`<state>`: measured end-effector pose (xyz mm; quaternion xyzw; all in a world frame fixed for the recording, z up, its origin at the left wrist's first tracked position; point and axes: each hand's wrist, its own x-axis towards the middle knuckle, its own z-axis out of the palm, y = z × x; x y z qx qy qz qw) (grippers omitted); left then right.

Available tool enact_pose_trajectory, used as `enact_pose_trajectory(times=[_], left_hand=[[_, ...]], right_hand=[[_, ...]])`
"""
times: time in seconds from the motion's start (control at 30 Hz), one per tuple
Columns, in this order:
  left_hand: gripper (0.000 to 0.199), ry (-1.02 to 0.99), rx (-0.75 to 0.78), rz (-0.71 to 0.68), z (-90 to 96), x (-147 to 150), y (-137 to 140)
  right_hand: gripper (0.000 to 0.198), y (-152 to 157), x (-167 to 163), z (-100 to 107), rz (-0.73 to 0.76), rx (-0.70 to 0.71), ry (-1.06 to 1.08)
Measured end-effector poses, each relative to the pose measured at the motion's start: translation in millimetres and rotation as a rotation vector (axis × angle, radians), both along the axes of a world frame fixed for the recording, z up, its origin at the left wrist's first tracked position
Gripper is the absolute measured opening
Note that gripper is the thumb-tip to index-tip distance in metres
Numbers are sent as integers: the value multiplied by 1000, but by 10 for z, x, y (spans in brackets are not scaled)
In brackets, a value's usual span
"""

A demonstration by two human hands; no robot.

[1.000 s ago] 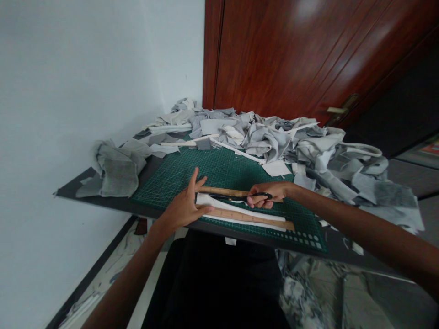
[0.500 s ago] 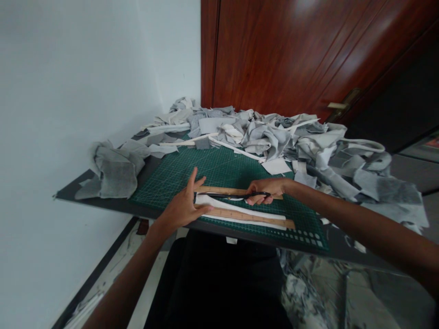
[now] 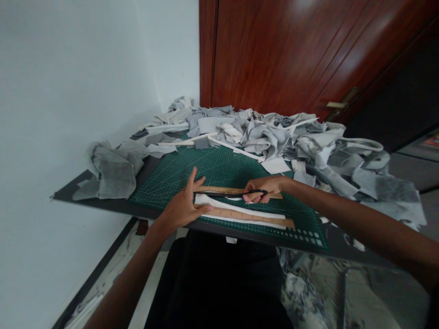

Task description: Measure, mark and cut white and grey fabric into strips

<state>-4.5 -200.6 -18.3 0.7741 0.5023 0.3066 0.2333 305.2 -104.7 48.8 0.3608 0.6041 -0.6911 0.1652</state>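
Fingers of the right hand (image 3: pixel 263 186) held black scissors (image 3: pixel 236 196); left hand (image 3: pixel 180 208) splayed wide, thumb touched wooden ruler (image 3: pixel 248 217) atop white fabric (image 3: pixel 233 207).

We look through a single head-worn view, facing forward and down from just behind the desk (image 3: pixel 338 240), close over it, the door (image 3: pixel 274 55) beyond.
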Motion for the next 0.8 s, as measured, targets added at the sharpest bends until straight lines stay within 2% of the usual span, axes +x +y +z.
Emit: enact_pose_trajectory(times=[0.17,0.3,0.4,0.5,0.57,0.63,0.7,0.8], left_hand=[[126,0,-4,13,8,4,-5],[123,3,-8,18,16,5,-11],[121,3,1,13,15,7,-24],[116,1,32,0,4,10,-45],[110,15,56,-7,-4,13,-58],[103,35,74,-7,-7,18,-66],[97,57,88,-5,-5,24,-66],[91,100,118,-5,-3,31,-53]], right_hand=[[67,2,-55,-8,-10,61,-40],[61,-8,-35,-37,-7,101,-27],[56,-40,75,-13,-6,127,-10],[53,-101,329,59,1,196,-7],[50,-147,567,111,-55,307,-6],[48,-180,828,142,-144,488,-27],[45,-187,1084,141,-212,741,-106],[31,-160,1418,79,-215,1156,-329]])
